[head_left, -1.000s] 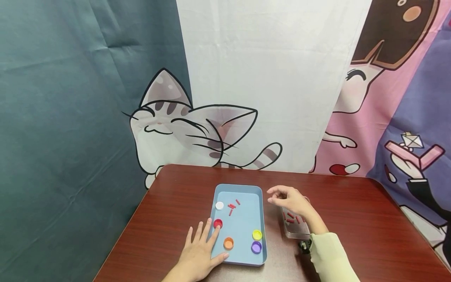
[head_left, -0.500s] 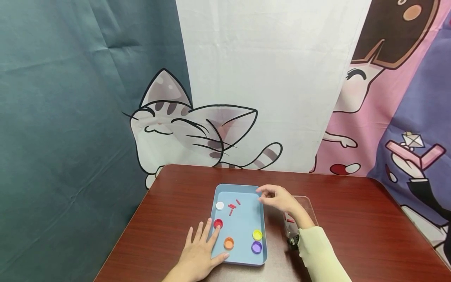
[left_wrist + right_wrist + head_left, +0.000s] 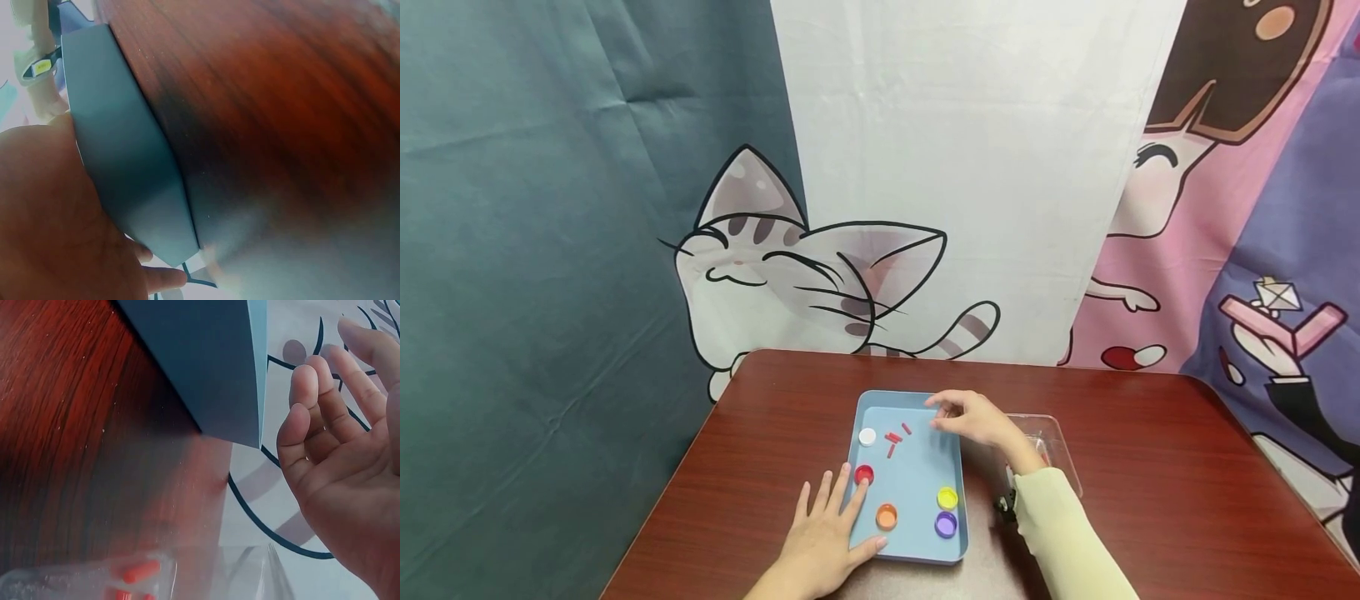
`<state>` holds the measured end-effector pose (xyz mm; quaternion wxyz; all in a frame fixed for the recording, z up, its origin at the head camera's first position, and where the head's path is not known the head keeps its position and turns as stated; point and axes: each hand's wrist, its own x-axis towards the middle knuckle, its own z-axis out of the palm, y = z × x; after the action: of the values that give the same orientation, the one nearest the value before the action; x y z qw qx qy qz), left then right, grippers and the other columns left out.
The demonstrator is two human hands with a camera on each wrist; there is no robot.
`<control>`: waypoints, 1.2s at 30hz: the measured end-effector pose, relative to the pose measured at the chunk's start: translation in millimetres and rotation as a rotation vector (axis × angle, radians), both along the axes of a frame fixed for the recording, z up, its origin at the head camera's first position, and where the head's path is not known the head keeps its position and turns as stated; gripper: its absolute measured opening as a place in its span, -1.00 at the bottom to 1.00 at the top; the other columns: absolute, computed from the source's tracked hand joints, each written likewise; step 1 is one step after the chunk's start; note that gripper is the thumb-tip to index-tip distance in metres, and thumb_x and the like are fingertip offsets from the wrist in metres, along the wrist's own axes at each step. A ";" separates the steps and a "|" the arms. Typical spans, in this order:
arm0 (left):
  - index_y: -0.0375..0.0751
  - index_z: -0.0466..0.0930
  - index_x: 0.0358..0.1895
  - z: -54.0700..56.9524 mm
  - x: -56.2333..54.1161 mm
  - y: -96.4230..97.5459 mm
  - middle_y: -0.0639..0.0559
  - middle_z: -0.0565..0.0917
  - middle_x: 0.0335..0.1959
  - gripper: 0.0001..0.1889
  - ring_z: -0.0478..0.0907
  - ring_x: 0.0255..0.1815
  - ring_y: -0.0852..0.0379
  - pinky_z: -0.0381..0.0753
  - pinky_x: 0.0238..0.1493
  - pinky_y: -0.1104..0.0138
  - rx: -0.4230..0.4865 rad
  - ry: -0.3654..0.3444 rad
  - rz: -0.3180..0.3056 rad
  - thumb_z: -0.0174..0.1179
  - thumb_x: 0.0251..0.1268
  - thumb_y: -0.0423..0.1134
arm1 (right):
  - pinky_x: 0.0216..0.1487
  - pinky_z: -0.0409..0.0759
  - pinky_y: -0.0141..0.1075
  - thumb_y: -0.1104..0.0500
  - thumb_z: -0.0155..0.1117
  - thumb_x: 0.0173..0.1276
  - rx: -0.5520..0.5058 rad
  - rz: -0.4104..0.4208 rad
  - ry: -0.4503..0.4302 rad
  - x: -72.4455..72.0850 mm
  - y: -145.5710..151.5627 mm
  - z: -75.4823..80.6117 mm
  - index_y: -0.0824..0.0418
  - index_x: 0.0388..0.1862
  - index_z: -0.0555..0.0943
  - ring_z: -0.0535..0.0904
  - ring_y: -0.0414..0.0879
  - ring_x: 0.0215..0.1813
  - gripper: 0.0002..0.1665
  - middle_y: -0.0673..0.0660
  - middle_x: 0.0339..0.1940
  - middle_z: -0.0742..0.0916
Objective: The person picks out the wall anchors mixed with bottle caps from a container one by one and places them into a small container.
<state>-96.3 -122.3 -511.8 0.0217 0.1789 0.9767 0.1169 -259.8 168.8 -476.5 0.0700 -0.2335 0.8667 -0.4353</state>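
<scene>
- Backdrop (image 3: pixel 985 125) softly, brightly lit in the head view; tabletop (image 3: pixel 722 500) marked by pale glare at its near edge.
- Upper left washed out, wood grain blurred, in the left wrist view.
- Blue tray (image 3: pixel 200 356) shaded, clear container (image 3: pixel 215 575) blurred, in the right wrist view.

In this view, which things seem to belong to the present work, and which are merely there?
Likely part of the work:
- blue tray
- red sticks in it
- clear box holding red pieces
- round caps in the tray

Probably just there:
- cartoon-printed cloth behind
- tabletop, merely supporting
</scene>
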 end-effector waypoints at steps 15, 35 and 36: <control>-0.05 0.23 0.58 0.4 -0.4 -0.3 -0.21 0.07 0.64 -0.08 0.03 0.59 -0.36 -0.08 0.46 -0.35 0.003 -0.022 -0.001 -0.10 0.34 0.51 | -0.24 0.59 -0.31 0.14 0.49 0.30 0.056 0.098 -0.019 -10.4 -20.8 -4.8 0.23 0.16 0.67 0.58 -0.12 -0.27 -0.53 -0.04 -0.34 0.69; -0.03 0.23 0.58 -0.7 -0.8 -0.8 -0.20 0.06 0.64 -0.08 0.03 0.60 -0.36 -0.09 0.46 -0.36 0.008 -0.020 0.002 -0.10 0.34 0.51 | -0.36 0.50 -0.35 0.17 0.55 0.23 0.196 0.109 -0.012 -26.3 -39.0 -17.9 0.16 0.09 0.73 0.52 -0.19 -0.40 -0.57 -0.06 -0.47 0.70; -0.03 0.23 0.58 -0.2 -0.6 -0.7 -0.20 0.06 0.64 -0.08 0.03 0.60 -0.36 -0.09 0.46 -0.35 0.008 -0.019 0.001 -0.10 0.34 0.51 | -0.37 0.50 -0.34 0.17 0.55 0.22 0.216 0.104 -0.008 -27.0 -39.7 -18.0 0.15 0.08 0.74 0.52 -0.18 -0.41 -0.58 -0.07 -0.49 0.69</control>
<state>-96.8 -123.0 -512.0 0.0302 0.1771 0.9760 0.1227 -286.7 129.2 -494.5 0.1205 -0.2675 0.8949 -0.3363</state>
